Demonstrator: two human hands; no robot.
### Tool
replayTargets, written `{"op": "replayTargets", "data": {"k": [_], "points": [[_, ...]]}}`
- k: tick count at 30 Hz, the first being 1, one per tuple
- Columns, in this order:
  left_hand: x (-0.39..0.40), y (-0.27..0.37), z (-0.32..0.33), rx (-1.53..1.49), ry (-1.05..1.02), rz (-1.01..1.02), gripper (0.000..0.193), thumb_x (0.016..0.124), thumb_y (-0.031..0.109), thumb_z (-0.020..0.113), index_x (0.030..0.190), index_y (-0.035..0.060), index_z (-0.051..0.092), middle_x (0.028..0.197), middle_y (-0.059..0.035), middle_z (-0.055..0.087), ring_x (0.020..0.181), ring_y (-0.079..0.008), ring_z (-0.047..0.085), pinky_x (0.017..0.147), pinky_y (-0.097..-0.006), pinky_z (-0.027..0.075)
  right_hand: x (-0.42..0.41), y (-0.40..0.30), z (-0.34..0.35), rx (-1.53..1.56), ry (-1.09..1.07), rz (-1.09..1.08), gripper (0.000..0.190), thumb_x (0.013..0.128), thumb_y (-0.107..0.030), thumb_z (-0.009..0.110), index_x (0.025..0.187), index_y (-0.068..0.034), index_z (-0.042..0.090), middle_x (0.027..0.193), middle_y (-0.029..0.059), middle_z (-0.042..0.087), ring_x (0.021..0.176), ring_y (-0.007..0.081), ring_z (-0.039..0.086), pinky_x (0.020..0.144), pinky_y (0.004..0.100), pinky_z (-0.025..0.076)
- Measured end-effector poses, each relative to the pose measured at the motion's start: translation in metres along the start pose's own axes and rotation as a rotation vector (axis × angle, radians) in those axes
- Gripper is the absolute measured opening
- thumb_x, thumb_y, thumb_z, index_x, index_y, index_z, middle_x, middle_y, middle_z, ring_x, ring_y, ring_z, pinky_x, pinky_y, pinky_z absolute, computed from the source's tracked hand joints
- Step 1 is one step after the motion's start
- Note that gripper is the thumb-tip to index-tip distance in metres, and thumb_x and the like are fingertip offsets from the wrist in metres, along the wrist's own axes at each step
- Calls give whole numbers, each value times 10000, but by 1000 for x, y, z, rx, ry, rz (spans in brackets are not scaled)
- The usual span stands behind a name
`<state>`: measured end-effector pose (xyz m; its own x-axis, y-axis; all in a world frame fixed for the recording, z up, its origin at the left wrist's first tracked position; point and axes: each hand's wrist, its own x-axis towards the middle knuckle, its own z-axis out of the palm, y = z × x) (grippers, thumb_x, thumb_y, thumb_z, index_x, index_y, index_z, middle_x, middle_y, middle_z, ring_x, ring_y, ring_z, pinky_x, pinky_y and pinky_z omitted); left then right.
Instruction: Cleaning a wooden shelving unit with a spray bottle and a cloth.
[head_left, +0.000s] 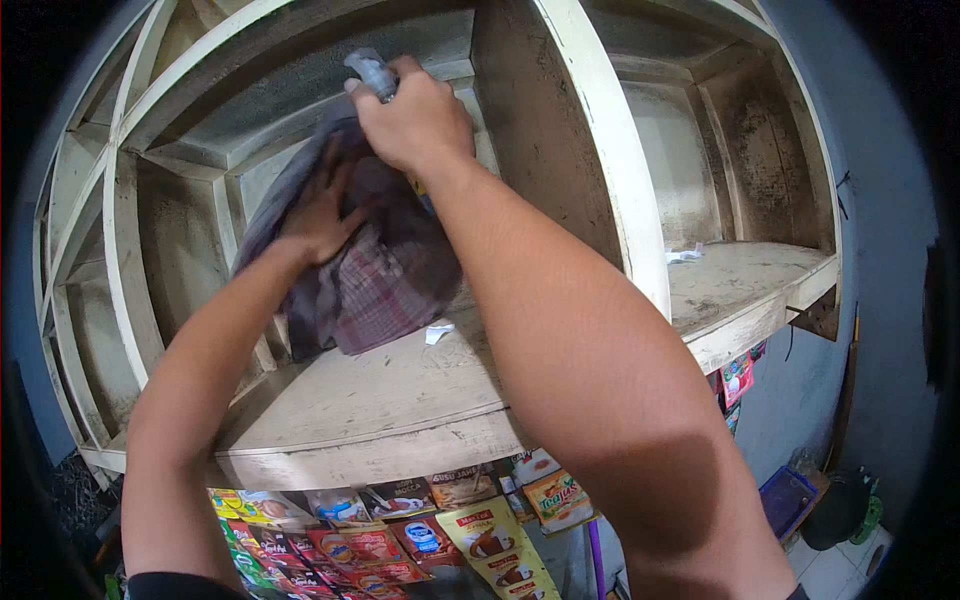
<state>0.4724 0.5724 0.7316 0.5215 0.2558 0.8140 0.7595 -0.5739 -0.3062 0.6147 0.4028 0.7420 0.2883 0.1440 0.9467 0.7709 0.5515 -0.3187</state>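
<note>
My right hand grips a spray bottle with a clear nozzle head, raised in front of the back panel of a whitish wooden shelf unit. Most of the bottle's body is hidden behind that hand and forearm. Lower and to the left, my left hand holds a dark checked cloth, its fingers spread over the fabric. The cloth is blurred and bunched, hanging down to the shelf board. A scrap of white paper lies on the board just right of the cloth's lower edge.
Dark stains mark the divider on the right. Another white scrap lies in the right compartment. Below the board's front edge hang several drink sachets. A blue-purple tray and a black pan stand low at right.
</note>
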Motion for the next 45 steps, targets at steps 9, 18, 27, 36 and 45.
{"op": "replayTargets", "data": {"k": [9, 18, 27, 36, 45], "points": [[-36, 36, 25, 118, -533, -82, 839, 885, 377, 530, 1531, -6, 155, 1599, -263, 75, 1477, -444, -35, 1109, -705, 121, 22, 39, 10, 96, -123, 314, 540, 890, -473, 573, 1270, -90, 577, 1302, 173, 596, 1226, 360, 557, 1026, 439, 430], [-15, 136, 35, 311, -655, 397, 745, 873, 306, 552, 1494, -10, 290, 1599, -235, 138, 1485, -403, 41, 1144, -618, 178, 5, 13, -1, -49, 37, 51, 520, 895, -451, 585, 1260, -84, 539, 1174, 213, 647, 1128, 392, 613, 986, 473, 463], [-67, 99, 16, -676, -937, 470, 384, 925, 161, 544, 1261, -12, 605, 1338, -138, 580, 1179, -237, 549, 1038, -332, 408, 3, 5, 0, -31, -34, 18, 533, 902, -481, 563, 1281, -107, 539, 1156, 204, 659, 1113, 376, 623, 967, 469, 475], [-57, 14, -5, -484, -806, -7, 385, 948, 276, 549, 1208, 11, 651, 1198, -142, 676, 1105, -225, 611, 978, -348, 451, 17, 7, 18, 112, 71, -21, 543, 858, -515, 603, 1239, -128, 592, 1144, 186, 671, 1102, 374, 620, 955, 442, 473], [-69, 86, -40, -370, -951, 234, 533, 934, 279, 491, 1397, 15, 482, 1376, -190, 554, 1190, -276, 564, 1025, -347, 412, 12, 9, 6, 3, 79, -45, 605, 853, -544, 601, 1258, -95, 591, 1122, 207, 676, 1056, 373, 643, 936, 423, 483]]}}
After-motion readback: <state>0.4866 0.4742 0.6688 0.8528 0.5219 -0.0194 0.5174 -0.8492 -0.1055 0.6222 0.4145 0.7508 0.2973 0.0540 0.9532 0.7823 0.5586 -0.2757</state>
